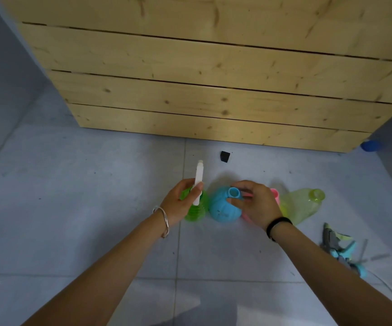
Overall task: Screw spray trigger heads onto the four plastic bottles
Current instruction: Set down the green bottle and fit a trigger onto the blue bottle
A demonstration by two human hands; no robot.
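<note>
Four plastic bottles stand in a row on the tiled floor. The green bottle (196, 209) at the left carries a white spray trigger head (199, 182), and my left hand (182, 201) is wrapped around its neck and head. My right hand (253, 203) grips the open neck of the blue bottle (222, 208) beside it. Mostly hidden behind that hand stands a pink bottle (275, 194). At the right end, a yellow-green bottle (304, 204) tilts with its mouth open.
Several loose spray trigger heads (341, 245) lie on the floor at the right. A wooden plank crate (213, 90) stands behind the bottles, a small black cube (224, 156) in front of it. A blue ball (370, 145) sits by its right corner.
</note>
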